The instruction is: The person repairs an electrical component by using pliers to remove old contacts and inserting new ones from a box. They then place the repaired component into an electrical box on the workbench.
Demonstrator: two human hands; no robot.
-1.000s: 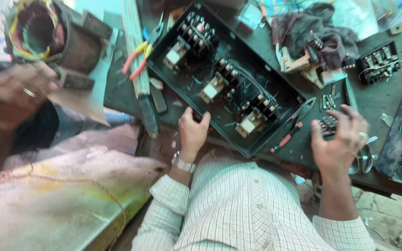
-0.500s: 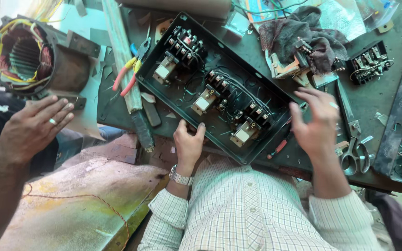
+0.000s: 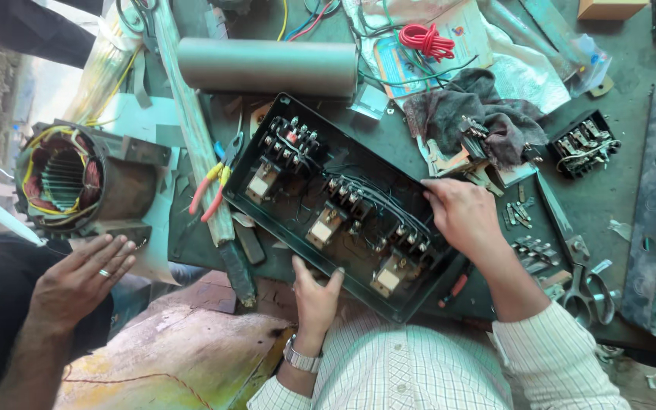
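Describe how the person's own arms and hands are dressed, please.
Both arms wear long sleeves of a light shirt with a fine check pattern, cuffs ending at the wrists. The left hand has a metal wristwatch just below it. The right hand is bare, with no ring or watch visible. No gloves on either hand.

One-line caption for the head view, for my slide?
Left hand and right hand grip a black electrical panel box on a cluttered workbench.

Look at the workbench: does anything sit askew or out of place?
Yes. The black rectangular metal switch box lies diagonally across the bench, its near corner overhanging the edge, held by the left hand and right hand.
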